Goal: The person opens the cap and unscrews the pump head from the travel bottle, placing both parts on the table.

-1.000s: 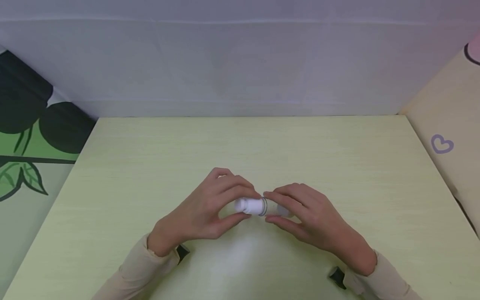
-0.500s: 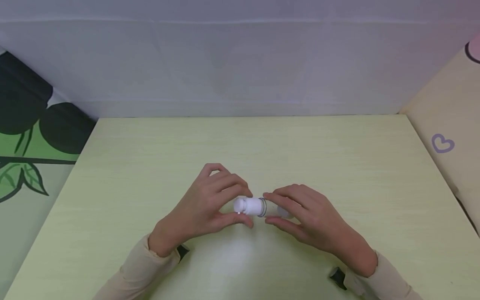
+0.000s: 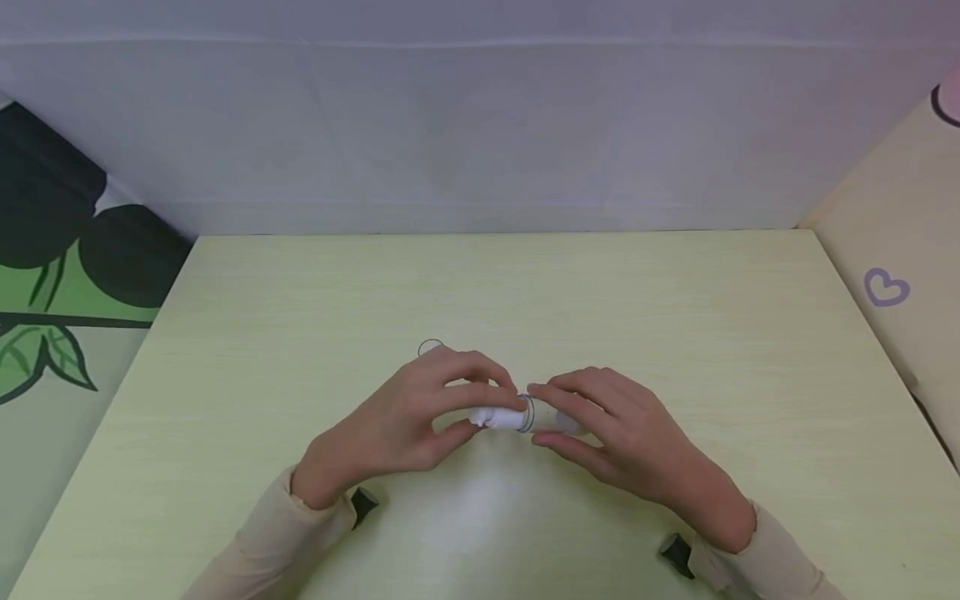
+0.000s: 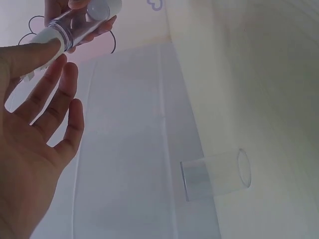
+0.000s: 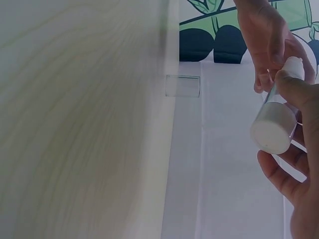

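As the left hand [image 3: 405, 418], spread moments earlier, now pinches the white top [image 3: 506, 419] of a pump bottle [image 3: 528, 418] held sideways over the worktop [image 3: 495, 292], the right hand [image 3: 626, 433] grips its clear body [image 3: 546, 420], apparently steadying both ends.

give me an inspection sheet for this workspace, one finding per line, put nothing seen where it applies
surface: pale wood-grain table
job's things: clear cylindrical bottle with white ends, held above the table, sideways in the head view
left hand: fingers and thumb on the bottle's white nozzle end
right hand: grips the bottle's clear body
clutter: nothing seen except a clear, colourless hollow cylinder standing on the table, mostly hidden behind the left hand in the head view
cables: nothing seen
surroundings: plain greyish creased backdrop, black-and-green printed panel at left, beige printed panel at right
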A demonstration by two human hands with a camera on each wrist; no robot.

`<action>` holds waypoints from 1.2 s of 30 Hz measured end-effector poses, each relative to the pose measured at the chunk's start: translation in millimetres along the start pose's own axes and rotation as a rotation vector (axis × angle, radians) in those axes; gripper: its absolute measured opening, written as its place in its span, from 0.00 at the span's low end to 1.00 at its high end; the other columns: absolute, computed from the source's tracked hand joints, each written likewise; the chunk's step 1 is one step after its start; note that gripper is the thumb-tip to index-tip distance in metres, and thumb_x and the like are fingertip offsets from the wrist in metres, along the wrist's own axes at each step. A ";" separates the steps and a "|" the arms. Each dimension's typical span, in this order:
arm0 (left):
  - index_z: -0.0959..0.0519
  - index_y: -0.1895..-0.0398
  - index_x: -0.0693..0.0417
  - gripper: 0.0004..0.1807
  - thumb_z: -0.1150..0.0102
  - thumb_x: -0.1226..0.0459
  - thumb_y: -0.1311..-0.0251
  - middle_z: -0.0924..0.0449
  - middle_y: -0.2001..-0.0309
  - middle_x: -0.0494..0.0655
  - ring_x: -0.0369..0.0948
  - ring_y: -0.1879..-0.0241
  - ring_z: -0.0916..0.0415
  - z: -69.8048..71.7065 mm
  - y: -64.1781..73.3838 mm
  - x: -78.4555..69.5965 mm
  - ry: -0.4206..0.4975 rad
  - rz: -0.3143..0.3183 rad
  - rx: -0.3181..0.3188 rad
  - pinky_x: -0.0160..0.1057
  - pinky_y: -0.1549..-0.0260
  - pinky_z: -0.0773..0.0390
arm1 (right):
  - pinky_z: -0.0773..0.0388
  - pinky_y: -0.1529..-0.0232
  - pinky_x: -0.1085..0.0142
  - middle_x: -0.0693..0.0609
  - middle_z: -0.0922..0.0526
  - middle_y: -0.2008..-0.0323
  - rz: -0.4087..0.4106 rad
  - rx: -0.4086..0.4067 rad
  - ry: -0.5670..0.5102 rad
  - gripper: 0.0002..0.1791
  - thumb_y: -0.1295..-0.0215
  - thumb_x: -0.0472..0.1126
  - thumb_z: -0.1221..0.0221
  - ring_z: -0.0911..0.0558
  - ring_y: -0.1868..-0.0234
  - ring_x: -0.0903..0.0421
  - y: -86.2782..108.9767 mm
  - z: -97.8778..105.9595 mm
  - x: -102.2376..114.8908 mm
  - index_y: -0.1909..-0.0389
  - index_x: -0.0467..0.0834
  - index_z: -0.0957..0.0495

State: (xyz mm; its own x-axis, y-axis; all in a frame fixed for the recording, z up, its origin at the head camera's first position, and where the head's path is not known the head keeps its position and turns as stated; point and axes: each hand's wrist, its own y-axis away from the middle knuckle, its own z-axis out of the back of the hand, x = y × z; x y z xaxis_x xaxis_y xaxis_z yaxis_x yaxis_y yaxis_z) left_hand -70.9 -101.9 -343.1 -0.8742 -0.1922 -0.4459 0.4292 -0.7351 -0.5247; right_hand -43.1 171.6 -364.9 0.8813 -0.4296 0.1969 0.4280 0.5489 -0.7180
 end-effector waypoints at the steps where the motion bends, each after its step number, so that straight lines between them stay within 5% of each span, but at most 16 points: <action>1: 0.16 0.45 0.41 0.19 0.30 0.68 0.38 0.16 0.49 0.36 0.33 0.54 0.21 0.6 0.0 0.1 -0.012 0.005 -0.004 0.35 0.57 0.30 | 0.18 0.62 0.67 0.51 0.13 0.58 0.001 0.001 0.001 0.22 0.24 0.54 0.39 0.15 0.63 0.57 0.1 0.0 0.0 0.45 0.40 0.15; 7: 0.15 0.48 0.43 0.19 0.23 0.55 0.42 0.12 0.56 0.30 0.30 0.58 0.19 2.1 -0.1 -0.1 -0.056 0.059 -0.011 0.38 0.51 0.26 | 0.18 0.63 0.67 0.51 0.13 0.57 -0.007 0.016 0.008 0.22 0.24 0.54 0.40 0.15 0.64 0.57 1.0 0.2 0.9 0.45 0.41 0.15; 16: 0.15 0.60 0.46 0.22 0.21 0.44 0.50 0.13 0.67 0.32 0.31 0.67 0.20 -3.0 0.9 2.6 -0.159 0.058 -0.066 0.42 0.49 0.24 | 0.18 0.64 0.67 0.52 0.13 0.57 -0.017 0.032 0.014 0.22 0.24 0.55 0.40 0.15 0.64 0.57 2.3 -0.3 1.1 0.44 0.42 0.15; 20: 0.16 0.55 0.48 0.28 0.23 0.40 0.50 0.12 0.61 0.34 0.34 0.63 0.17 -2.6 0.2 1.8 -0.219 0.055 -0.063 0.44 0.48 0.24 | 0.18 0.64 0.67 0.52 0.13 0.57 -0.020 0.028 0.018 0.23 0.24 0.56 0.40 0.16 0.64 0.57 2.7 -0.4 0.1 0.44 0.42 0.15; 26: 0.21 0.40 0.47 0.23 0.29 0.55 0.36 0.18 0.44 0.41 0.37 0.49 0.20 1.8 0.1 -1.8 -0.104 0.031 0.003 0.38 0.53 0.26 | 0.18 0.64 0.67 0.51 0.13 0.58 -0.002 -0.005 0.009 0.22 0.25 0.54 0.39 0.15 0.64 0.57 1.7 -1.0 -1.8 0.45 0.40 0.15; 31: 0.19 0.46 0.44 0.18 0.33 0.69 0.37 0.18 0.47 0.38 0.34 0.55 0.22 4.3 -0.8 -3.4 -0.060 0.012 0.018 0.37 0.58 0.28 | 0.18 0.63 0.68 0.51 0.14 0.58 0.007 -0.006 0.004 0.22 0.24 0.53 0.39 0.15 0.64 0.57 1.6 -1.5 -2.4 0.45 0.40 0.15; 36: 0.17 0.49 0.45 0.17 0.28 0.66 0.41 0.15 0.52 0.35 0.32 0.54 0.18 5.8 -1.8 -2.5 -0.098 0.021 0.007 0.43 0.49 0.26 | 0.19 0.65 0.69 0.51 0.14 0.58 0.002 0.007 0.009 0.22 0.24 0.54 0.39 0.16 0.64 0.57 2.3 -1.3 -1.6 0.45 0.40 0.15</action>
State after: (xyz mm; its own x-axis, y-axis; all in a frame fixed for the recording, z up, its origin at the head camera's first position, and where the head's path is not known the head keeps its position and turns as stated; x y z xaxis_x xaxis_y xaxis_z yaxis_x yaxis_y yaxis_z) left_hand -70.9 -103.8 -336.8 -0.8830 -0.2699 -0.3840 0.4466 -0.7349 -0.5103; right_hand -43.8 172.6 -367.7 0.8802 -0.4352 0.1891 0.4276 0.5545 -0.7139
